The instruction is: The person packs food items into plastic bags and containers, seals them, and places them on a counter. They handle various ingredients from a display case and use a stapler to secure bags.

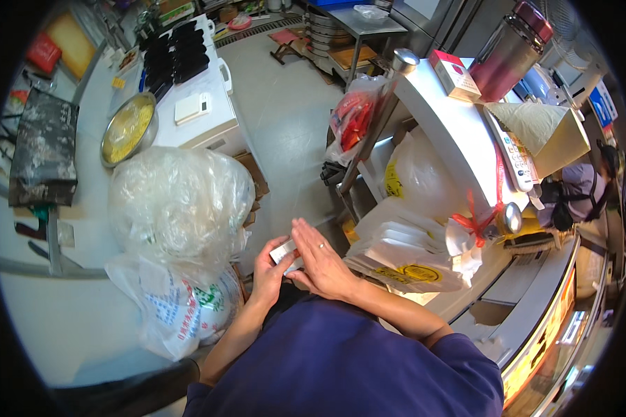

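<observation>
In front of my dark blue shirt, my left hand holds a small white object, possibly a phone or a little box. My right hand, wearing a ring, lies over its right side with the fingers straight and close together. The palm hides most of the object, so its kind and whether the right hand grips it cannot be made out. Left of my hands stands a bulging clear plastic bag, with a printed white plastic bag below it. A stack of white plastic carrier bags hangs to the right.
On the left worktop are a metal bowl of yellow food, a white kitchen scale and several black containers. The right counter carries a thermos flask, a cigarette pack and a telephone handset. A person is at far right.
</observation>
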Demonstrator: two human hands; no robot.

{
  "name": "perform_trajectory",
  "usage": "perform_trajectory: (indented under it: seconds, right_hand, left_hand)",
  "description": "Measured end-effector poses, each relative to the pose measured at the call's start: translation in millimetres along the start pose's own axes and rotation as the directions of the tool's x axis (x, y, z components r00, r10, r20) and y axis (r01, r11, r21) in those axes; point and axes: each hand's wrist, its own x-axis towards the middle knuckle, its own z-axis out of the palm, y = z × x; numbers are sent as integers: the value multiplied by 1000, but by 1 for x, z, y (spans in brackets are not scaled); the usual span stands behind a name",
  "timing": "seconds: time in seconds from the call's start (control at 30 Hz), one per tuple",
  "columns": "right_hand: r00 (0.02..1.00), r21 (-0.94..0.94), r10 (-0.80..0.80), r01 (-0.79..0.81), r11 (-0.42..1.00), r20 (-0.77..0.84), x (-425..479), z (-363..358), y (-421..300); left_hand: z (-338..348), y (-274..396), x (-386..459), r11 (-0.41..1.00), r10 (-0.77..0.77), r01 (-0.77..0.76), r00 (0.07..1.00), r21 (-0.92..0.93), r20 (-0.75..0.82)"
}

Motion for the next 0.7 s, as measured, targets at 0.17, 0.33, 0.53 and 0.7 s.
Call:
perform_trajectory:
  seconds: [0.17, 0.33, 0.53, 0.7]
  right_hand:
    - [940, 190, 333, -314, 930, -77, 26, 21, -8]
    - [954, -56, 261, -272, 961, -149, 73, -1, -38]
    - [676, -570, -36, -590, 571, -736, 130, -190, -60]
    - [369, -341, 324, -929, 143, -871, 150, -264, 0]
  left_hand:
    - [-28, 25, 42, 997, -80, 79, 994, 24, 73]
    - [-63, 52, 86, 983, -159, 135, 962, 121, 221]
    - [-100, 70, 108, 968, -248, 236, 949, 83, 195]
    - [-114, 63, 130, 968, -250, 239, 949, 79, 193]
